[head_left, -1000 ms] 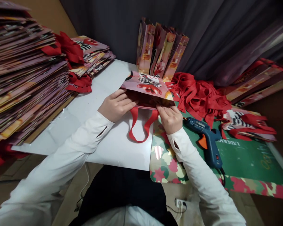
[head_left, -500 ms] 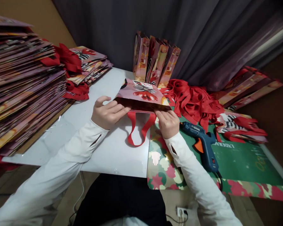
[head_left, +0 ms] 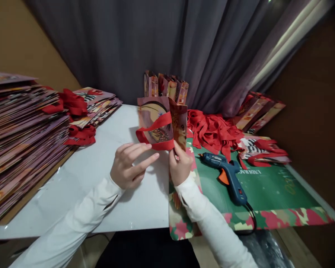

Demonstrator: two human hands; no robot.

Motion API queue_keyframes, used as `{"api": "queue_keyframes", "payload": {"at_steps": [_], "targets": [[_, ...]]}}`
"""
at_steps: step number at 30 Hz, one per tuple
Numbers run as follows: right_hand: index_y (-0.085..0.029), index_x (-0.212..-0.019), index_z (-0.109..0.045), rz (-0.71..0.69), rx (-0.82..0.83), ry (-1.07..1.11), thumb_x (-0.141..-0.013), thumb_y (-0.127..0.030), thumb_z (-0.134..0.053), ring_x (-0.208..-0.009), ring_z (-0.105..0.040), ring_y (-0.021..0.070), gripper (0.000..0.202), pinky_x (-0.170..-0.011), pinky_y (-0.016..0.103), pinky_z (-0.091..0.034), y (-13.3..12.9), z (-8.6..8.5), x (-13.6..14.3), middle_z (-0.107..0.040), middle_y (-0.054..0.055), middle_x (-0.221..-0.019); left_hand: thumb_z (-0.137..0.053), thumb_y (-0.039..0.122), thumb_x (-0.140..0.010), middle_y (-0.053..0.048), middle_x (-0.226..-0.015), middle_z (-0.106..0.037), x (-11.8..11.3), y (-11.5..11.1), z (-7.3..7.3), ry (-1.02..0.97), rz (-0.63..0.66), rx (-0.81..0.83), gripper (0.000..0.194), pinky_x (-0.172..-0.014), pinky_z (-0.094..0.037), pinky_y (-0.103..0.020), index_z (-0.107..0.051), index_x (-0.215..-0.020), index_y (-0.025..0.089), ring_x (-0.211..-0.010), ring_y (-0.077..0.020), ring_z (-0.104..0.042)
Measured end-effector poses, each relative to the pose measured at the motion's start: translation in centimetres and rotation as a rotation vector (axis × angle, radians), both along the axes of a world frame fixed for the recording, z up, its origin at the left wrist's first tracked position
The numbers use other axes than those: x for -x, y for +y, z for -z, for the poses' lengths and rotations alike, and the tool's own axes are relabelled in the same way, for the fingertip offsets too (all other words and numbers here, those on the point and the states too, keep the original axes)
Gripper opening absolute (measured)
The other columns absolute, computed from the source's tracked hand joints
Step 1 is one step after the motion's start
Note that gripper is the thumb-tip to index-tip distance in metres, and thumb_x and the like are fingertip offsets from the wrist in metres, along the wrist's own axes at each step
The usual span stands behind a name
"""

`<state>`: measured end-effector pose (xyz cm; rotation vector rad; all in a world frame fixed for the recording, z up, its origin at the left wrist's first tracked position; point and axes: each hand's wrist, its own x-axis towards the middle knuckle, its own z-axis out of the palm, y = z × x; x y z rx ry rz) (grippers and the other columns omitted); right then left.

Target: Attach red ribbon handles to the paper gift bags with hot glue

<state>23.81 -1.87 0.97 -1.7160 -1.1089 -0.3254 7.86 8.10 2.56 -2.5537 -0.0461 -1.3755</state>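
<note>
A printed paper gift bag (head_left: pixel 153 106) is turned on its side above the white tabletop, its side panel to the right. A red ribbon handle (head_left: pixel 159 122) loops out from it toward the left. My right hand (head_left: pixel 180 163) pinches the bag's lower edge near one end of the ribbon. Beside the loop, my left hand (head_left: pixel 132 163) has its fingers spread, the fingertips close to the ribbon; it grips nothing. A blue glue gun (head_left: pixel 226 173) with an orange trigger lies to the right, its nozzle pointing left.
Tall stacks of flat printed bags (head_left: pixel 25 149) fill the left side. Several bags (head_left: pixel 164 85) stand by the curtain. Loose red ribbons (head_left: pixel 212 130) lie in a heap at right, near a flat bag (head_left: pixel 257 149). A green mat (head_left: pixel 270 190) lies under the glue gun.
The bag has turned from lying mouth toward me to standing on its side with the handle facing left. My left hand has let go of it; my right hand keeps hold. The view has tilted up.
</note>
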Motion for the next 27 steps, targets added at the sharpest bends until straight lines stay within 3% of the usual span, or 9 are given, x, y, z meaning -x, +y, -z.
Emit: {"api": "queue_keyframes", "payload": {"at_steps": [3,6,11,13,16,17,21,24,27], "targets": [[-0.021,-0.116,-0.065,-0.071,0.059,0.317,-0.095,-0.032,-0.039,-0.069,-0.065,0.0179,0.035,-0.065,0.028,-0.049,-0.1,-0.2,2.7,-0.074,0.006,-0.09,-0.043,0.028,-0.09,-0.012,-0.136,-0.052,-0.8,0.2,0.7,0.13,-0.05,0.1,0.043,-0.104,-0.035,-0.049,-0.05,-0.133,0.025,-0.126,-0.0292,-0.047],[-0.021,-0.126,-0.055,-0.324,0.061,0.52,-0.094,-0.031,-0.039,-0.079,-0.066,0.018,0.037,-0.073,0.029,-0.051,0.1,0.6,4.5,-0.073,0.006,-0.092,-0.036,0.031,-0.095,-0.015,-0.133,-0.055,-1.2,1.9,1.5,0.199,-0.208,0.229,0.037,-0.103,-0.034,-0.05,-0.057,-0.123,0.018,-0.128,-0.0313,-0.045],[-0.017,-0.114,-0.064,-0.688,0.354,0.68,-0.091,-0.029,-0.047,-0.077,-0.069,0.0166,0.032,-0.074,0.03,-0.055,0.5,0.3,1.5,-0.074,0.008,-0.092,-0.034,0.038,-0.096,-0.013,-0.122,-0.062,-0.6,5.9,2.4,0.158,-0.39,0.457,0.038,-0.1,-0.035,-0.049,-0.063,-0.106,0.016,-0.119,-0.0297,-0.053],[-0.016,-0.107,-0.067,-0.569,0.512,0.551,-0.093,-0.026,-0.039,-0.071,-0.069,0.0163,0.033,-0.068,0.029,-0.055,0.5,-1.7,-2.4,-0.074,0.008,-0.083,-0.036,0.04,-0.093,-0.011,-0.118,-0.064,-0.5,7.5,2.4,0.123,-0.417,0.563,0.036,-0.099,-0.036,-0.047,-0.065,-0.098,0.019,-0.116,-0.0281,-0.055],[-0.023,-0.109,-0.067,0.041,0.766,0.092,-0.092,-0.026,-0.042,-0.097,-0.068,0.019,0.03,-0.084,0.031,-0.051,0.2,-4.9,-9.4,-0.073,0.008,-0.104,-0.035,0.042,-0.089,-0.009,-0.115,-0.066,-0.7,9.5,2.0,0.137,-0.457,0.726,0.038,-0.1,-0.039,-0.041,-0.066,-0.09,0.02,-0.11,-0.0239,-0.059],[-0.019,-0.106,-0.069,0.132,0.823,0.07,-0.09,-0.026,-0.048,-0.104,-0.065,0.0256,0.027,-0.088,0.038,-0.049,0.2,-5.6,-11.5,-0.071,0.014,-0.109,-0.034,0.043,-0.089,-0.008,-0.115,-0.066,-0.9,10.1,1.8,0.161,-0.468,0.762,0.04,-0.099,-0.04,-0.039,-0.067,-0.089,0.02,-0.109,-0.0226,-0.06],[-0.007,-0.088,-0.072,0.254,0.926,0.092,-0.072,-0.015,-0.067,-0.103,-0.064,0.0377,0.018,-0.087,0.048,-0.046,0.4,-5.2,-16.8,-0.069,0.028,-0.102,-0.035,0.05,-0.087,-0.007,-0.104,-0.072,-1.9,12.0,-0.2,0.314,-0.478,0.776,0.044,-0.101,-0.035,-0.044,-0.069,-0.082,0.023,-0.106,-0.0252,-0.062],[-0.009,-0.081,-0.071,0.228,0.889,0.107,-0.068,-0.012,-0.07,-0.096,-0.067,0.0339,0.014,-0.083,0.043,-0.047,1.2,-4.7,-18.1,-0.071,0.024,-0.093,-0.041,0.054,-0.084,-0.005,-0.073,-0.072,-3.3,12.8,-2.1,0.471,-0.466,0.722,0.045,-0.104,-0.025,-0.052,-0.067,-0.065,0.022,-0.088,-0.0267,-0.064],[-0.011,-0.089,-0.071,0.109,0.761,0.115,-0.074,-0.019,-0.067,-0.088,-0.067,0.0246,0.018,-0.078,0.033,-0.048,2.7,-6.6,-18.5,-0.072,0.015,-0.086,-0.043,0.052,-0.084,-0.004,-0.062,-0.068,-4.7,13.3,-3.7,0.582,-0.455,0.661,0.045,-0.104,-0.021,-0.052,-0.063,-0.059,0.02,-0.075,-0.0224,-0.063]]}}
